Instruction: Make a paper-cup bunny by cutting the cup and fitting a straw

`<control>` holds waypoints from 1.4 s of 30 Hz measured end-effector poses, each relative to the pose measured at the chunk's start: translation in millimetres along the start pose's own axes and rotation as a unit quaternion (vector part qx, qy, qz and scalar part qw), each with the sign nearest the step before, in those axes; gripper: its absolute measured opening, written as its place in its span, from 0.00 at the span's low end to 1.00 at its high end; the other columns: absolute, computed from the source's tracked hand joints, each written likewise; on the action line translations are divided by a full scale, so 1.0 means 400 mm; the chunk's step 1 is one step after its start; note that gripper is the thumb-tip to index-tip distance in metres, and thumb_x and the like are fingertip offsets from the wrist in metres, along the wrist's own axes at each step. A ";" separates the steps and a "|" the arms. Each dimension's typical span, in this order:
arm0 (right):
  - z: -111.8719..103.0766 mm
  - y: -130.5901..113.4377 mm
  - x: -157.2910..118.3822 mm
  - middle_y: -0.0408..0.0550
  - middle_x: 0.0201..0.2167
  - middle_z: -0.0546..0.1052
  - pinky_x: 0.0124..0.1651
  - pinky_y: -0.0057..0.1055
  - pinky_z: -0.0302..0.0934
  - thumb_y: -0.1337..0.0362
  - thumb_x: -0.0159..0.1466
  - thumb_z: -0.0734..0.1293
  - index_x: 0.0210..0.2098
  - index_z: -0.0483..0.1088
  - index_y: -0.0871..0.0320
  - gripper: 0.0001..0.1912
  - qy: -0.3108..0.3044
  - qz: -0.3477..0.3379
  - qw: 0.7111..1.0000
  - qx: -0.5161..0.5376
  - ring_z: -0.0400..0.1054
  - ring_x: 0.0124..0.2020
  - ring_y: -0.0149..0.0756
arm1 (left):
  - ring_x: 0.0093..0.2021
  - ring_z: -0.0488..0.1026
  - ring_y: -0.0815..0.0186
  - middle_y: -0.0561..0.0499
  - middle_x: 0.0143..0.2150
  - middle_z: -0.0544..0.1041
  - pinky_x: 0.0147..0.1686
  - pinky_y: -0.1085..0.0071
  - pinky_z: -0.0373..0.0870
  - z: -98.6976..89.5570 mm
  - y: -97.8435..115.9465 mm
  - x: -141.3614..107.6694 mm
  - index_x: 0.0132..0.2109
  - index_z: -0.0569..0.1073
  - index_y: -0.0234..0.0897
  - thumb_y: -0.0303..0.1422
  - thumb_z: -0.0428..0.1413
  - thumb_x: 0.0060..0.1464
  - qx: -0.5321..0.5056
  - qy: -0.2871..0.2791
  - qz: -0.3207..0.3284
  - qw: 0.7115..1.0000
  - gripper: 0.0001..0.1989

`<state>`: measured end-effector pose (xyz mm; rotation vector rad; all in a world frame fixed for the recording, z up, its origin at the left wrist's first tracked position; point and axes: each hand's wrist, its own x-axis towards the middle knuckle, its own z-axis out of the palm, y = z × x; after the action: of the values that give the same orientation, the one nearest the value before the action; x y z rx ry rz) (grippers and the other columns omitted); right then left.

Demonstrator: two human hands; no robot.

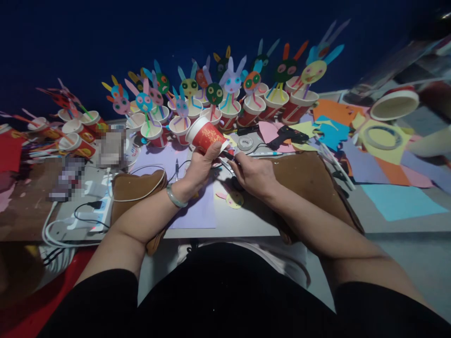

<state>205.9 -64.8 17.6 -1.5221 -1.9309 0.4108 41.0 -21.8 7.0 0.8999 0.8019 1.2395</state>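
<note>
Red paper cup (207, 135): tilted, mouth up-left, held above table (244, 224) | our left hand (202, 164): grasping cup | our right hand (254, 173): closed round dark tool (229, 154) near cup's base, type unclear | below: yellow rabbit face (235, 200) beside purple sheet (195, 217) | behind: we see rabbit-topped cups (252, 111), clustered upright.

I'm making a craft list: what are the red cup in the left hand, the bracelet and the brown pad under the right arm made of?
Red cup: probably paper, smooth, with yellowish print on red.
Bracelet: stone, glass or plastic, I can't tell; it's a pale, slightly shiny ring.
Brown pad: probably cloth, matt and soft-looking.
</note>
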 end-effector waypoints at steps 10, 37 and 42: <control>-0.019 -0.006 0.019 0.28 0.17 0.51 0.22 0.26 0.34 0.38 0.63 0.72 0.31 0.60 0.52 0.27 -0.256 0.206 0.793 0.513 0.36 0.18 0.23 | 0.31 0.76 0.71 0.49 0.36 0.85 0.29 0.73 0.65 0.001 0.006 0.002 0.38 0.82 0.38 0.60 0.73 0.41 0.010 -0.005 -0.001 1.000 0.31; -0.020 -0.005 0.016 0.35 0.20 0.57 0.26 0.29 0.43 0.46 0.69 0.65 0.30 0.58 0.52 0.21 -0.184 0.129 0.914 0.339 0.47 0.21 0.28 | 0.32 0.77 0.71 0.49 0.37 0.85 0.32 0.75 0.69 0.003 0.009 0.000 0.39 0.82 0.37 0.58 0.75 0.40 -0.003 -0.003 -0.021 1.000 0.31; -0.011 -0.009 0.005 0.42 0.24 0.62 0.34 0.35 0.42 0.54 0.69 0.63 0.35 0.64 0.54 0.11 -0.035 0.024 0.999 0.027 0.50 0.26 0.34 | 0.34 0.78 0.69 0.49 0.38 0.85 0.35 0.73 0.70 0.006 0.010 -0.006 0.40 0.82 0.37 0.59 0.74 0.41 0.003 0.005 -0.022 1.000 0.31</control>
<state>205.9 -64.8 23.8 -1.5409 -1.9240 0.5397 41.0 -23.9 11.9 0.8774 0.8290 1.2046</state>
